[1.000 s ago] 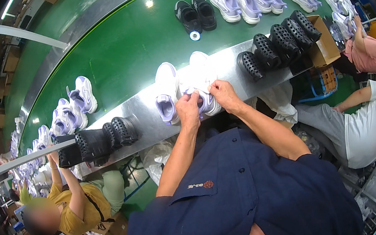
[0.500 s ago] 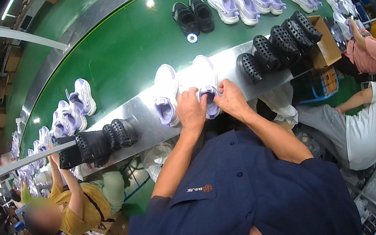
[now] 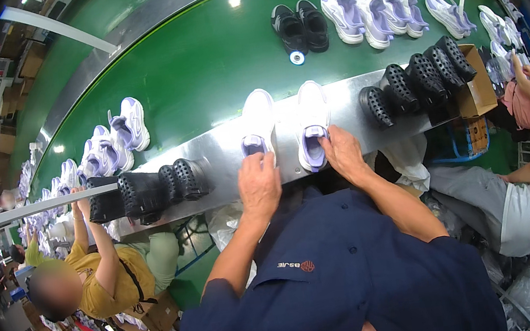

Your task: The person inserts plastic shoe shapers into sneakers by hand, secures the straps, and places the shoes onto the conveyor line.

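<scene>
Side by side on the metal ledge (image 3: pixel 222 143) stand a left white-and-lilac sneaker (image 3: pixel 257 115) and a right white-and-lilac sneaker (image 3: pixel 312 103), toes pointing away from me. My left hand (image 3: pixel 260 189) is closed at the heel of the left sneaker and covers part of its collar; some fingertips are hidden there. At the right side of the other sneaker's opening, my right hand (image 3: pixel 345 153) pinches the collar edge.
Black perforated shoe forms stand on the ledge at left (image 3: pixel 192 178) and right (image 3: pixel 394 87). Beyond lies a green belt (image 3: pixel 199 61) carrying black shoes (image 3: pixel 290 29) and more sneakers (image 3: pixel 342 15). A cardboard box (image 3: pixel 475 87) stands at right. Co-workers sit on both sides.
My left hand has moved from the right sneaker's collar to the heel of the left sneaker. My right hand stays at the right sneaker. The whole view has shifted slightly.
</scene>
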{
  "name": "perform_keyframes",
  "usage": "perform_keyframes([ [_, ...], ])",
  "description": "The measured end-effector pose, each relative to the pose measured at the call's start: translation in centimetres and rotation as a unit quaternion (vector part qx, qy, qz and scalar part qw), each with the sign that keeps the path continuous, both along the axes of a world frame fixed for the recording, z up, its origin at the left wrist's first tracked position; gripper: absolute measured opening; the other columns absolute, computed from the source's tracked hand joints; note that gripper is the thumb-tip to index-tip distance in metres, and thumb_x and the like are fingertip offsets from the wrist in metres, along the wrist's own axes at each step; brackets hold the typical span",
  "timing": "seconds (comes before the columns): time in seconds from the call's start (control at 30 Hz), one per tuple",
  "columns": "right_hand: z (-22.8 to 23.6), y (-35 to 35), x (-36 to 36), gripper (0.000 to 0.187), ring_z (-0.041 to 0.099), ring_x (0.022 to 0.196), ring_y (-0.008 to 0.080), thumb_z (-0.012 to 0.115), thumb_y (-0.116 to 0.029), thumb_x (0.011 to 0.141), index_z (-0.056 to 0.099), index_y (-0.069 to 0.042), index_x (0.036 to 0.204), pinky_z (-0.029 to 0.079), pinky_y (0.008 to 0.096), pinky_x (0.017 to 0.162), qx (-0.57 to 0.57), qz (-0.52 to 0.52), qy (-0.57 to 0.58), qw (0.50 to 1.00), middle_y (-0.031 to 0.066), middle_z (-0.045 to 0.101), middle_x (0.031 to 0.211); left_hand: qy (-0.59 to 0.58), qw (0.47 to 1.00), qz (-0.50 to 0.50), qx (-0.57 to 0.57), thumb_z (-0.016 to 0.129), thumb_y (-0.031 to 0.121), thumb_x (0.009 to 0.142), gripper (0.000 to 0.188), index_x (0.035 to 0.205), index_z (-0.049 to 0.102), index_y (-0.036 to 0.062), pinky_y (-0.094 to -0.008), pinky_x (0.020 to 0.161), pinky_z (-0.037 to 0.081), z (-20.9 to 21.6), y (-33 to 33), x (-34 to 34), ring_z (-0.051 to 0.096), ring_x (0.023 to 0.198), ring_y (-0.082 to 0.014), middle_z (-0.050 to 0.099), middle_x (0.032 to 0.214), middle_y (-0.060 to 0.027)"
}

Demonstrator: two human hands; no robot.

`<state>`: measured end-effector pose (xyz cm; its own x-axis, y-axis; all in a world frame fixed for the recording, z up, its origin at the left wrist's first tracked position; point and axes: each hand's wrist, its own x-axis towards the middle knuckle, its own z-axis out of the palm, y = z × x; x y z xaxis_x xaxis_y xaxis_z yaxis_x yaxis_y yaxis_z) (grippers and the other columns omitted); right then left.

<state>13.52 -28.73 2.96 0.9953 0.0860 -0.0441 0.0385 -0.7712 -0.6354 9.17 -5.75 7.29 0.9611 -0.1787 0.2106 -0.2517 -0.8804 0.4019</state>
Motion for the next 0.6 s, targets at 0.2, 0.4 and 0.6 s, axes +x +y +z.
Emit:
perform_keyframes([
  [0.2,-2.4,5.0,1.3,0.018,0.062,0.074,0.0424,0.063,-0.017,0.089,0.056,-0.001,0.093,0.052,0.0488,0.066,0.002,0.09,-0.063,0.994,0.0209,0.062,0.085,0.112,0.992,-0.044,-0.049,0.058,-0.004,0.079,0.039,0.116,0.059,0.0072,-0.0482,0.078,0.048,-1.9,0.9,-0.3,0.055,0.092,-0.0406,0.057,0.096,-0.0205],
  [0.4,0.6,4.2,2.4,0.032,0.062,0.079,0.0412,0.067,-0.024,0.086,0.058,0.0,0.104,0.052,0.0479,0.074,0.061,0.139,-0.005,0.988,0.0188,0.06,0.086,0.212,0.976,-0.034,0.034,0.081,0.032,0.074,0.053,0.119,0.062,0.0122,-0.0471,0.073,0.049,-0.7,-2.1,0.7,0.059,0.086,-0.0392,0.062,0.091,-0.0234],
  [0.6,5.7,0.2,5.7,0.045,0.066,0.084,0.0309,0.071,-0.025,0.081,0.063,0.001,0.116,0.053,0.0409,0.078,0.114,0.031,0.082,0.99,0.0169,0.067,0.1,0.156,0.982,0.04,0.1,0.078,0.035,0.076,0.038,0.104,0.07,0.0106,-0.0465,0.067,0.052,-3.4,1.6,8.0,0.064,0.08,-0.036,0.067,0.084,-0.0185],
])
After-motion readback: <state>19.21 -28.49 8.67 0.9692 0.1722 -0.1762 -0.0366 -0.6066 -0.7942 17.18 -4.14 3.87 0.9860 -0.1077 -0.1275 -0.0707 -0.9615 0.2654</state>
